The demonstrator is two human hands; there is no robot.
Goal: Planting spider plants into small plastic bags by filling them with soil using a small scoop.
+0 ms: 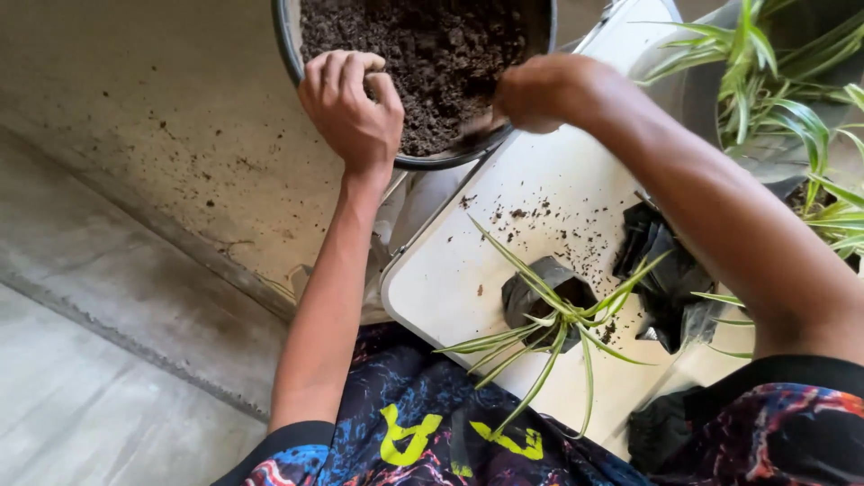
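Observation:
A round black basin full of dark soil sits at the top of the head view. My left hand is curled in the soil at the basin's near rim, fingers closed on a clump. My right hand reaches in from the right, fist closed at the soil's edge; what it holds is hidden. Below them a small striped-leaf plant stands in a black plastic grow bag on a white tabletop.
Crumpled black plastic bags lie to the plant's right. Soil crumbs are scattered on the white top and the concrete floor. A larger striped-leaf plant stands at the right. A concrete step edge runs at the left.

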